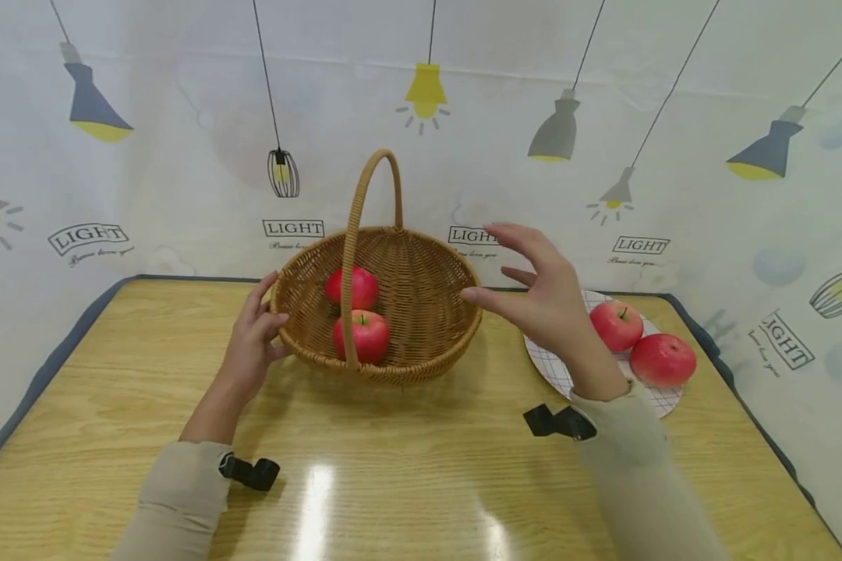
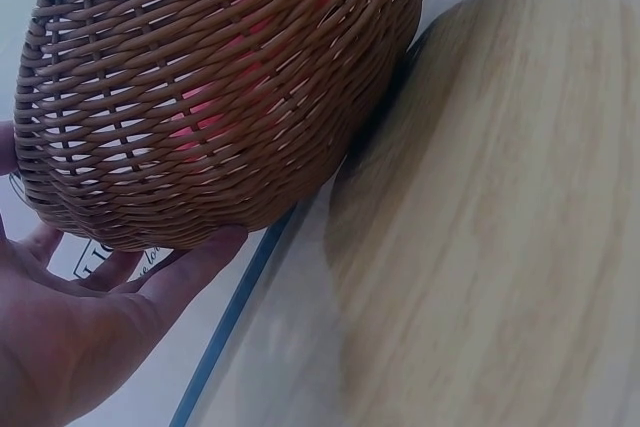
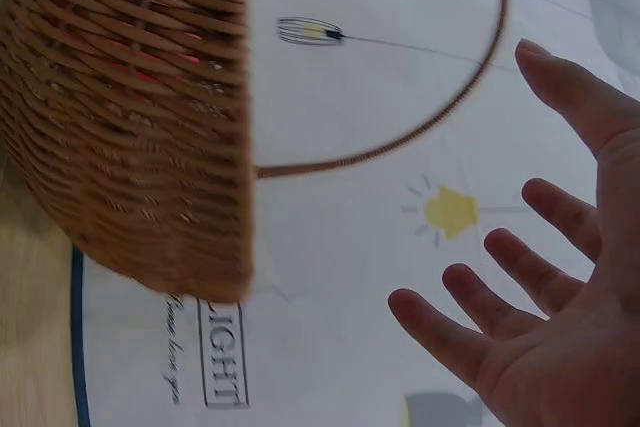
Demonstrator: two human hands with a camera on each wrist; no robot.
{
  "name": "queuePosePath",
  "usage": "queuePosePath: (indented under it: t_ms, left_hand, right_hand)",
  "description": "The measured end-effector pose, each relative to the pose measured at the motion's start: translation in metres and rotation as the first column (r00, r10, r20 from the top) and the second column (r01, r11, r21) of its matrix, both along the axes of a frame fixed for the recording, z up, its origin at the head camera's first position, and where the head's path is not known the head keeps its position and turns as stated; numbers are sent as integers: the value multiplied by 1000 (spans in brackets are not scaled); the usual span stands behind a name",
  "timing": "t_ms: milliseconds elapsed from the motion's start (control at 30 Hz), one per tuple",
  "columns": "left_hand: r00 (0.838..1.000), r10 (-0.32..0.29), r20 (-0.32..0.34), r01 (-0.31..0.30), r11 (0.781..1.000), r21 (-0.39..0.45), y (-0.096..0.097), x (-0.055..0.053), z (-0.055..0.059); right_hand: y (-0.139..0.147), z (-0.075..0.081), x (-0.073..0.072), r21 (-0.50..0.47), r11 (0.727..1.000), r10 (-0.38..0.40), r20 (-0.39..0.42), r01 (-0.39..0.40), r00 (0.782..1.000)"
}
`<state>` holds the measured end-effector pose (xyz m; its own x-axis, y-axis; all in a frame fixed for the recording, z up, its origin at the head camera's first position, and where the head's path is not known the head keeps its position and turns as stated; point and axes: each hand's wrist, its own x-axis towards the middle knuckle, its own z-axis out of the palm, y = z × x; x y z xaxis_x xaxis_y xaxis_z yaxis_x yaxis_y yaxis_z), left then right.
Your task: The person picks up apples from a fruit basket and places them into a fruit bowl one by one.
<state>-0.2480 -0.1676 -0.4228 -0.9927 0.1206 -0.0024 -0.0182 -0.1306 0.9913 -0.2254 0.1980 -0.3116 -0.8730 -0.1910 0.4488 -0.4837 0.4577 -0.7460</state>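
A brown wicker basket [image 1: 428, 366] with a tall arched handle is near the back of the table, its opening towards me. Two red apples [image 1: 362, 336] lie inside, one behind the other, partly crossed by the handle. At the basket's left side, my left hand [image 1: 251, 343] holds the outer wall. The left wrist view shows that hand's thumb and fingers [image 2: 205, 262] against the weave. My right hand [image 1: 543, 300] is raised beside the right rim, fingers spread and curved, holding nothing. In the right wrist view, this hand [image 3: 560, 317] is apart from the basket.
A white plate [image 1: 550, 370] with a grid pattern stands to the right, partly behind my right wrist. Two more red apples [image 1: 663, 360] lie on it. The wooden table [image 1: 407, 467] meets a lamp-printed cloth wall [image 1: 203, 140] at its back and sides.
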Motion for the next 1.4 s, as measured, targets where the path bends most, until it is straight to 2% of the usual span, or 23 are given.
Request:
queuePosePath:
  t_ms: [133, 367, 700, 833, 1000, 1200, 1400]
  left_hand:
    - [1000, 2, -5, -2, 1000, 3, 0, 0, -1]
    - [1000, 11, -3, -11, 1000, 5, 0, -1, -1]
    - [1000, 13, -3, -13, 1000, 3, -1, -2, -3]
    - [1000, 8, -12, -8, 1000, -7, -1, -3, -2]
    - [1000, 1, -20, -1, 1000, -6, 0, -3, -1]
    - [1000, -3, -14, 3, 1000, -15, 0, -2, -1]
    - [1000, -2, -12, 2, 1000, -18, 0, -3, -2]
  right_hand:
    - [-24, -5, -10, 52, 998, 45, -19, -44, 999]
    - [-60, -17, -25, 149, 982, 105, 83, -117, 991]
    - [-99, -32, -43, 317, 938, 90, 161, -138, 983]
    - [-108, -38, -51, 351, 920, 97, 223, -173, 970]
    - [-115, -45, -58, 409, 883, 107, 306, -231, 946]
    - [-119, -49, -61, 476, 833, 120, 343, -282, 932]
    - [-120, -55, -62, 489, 807, 151, 373, -332, 915]
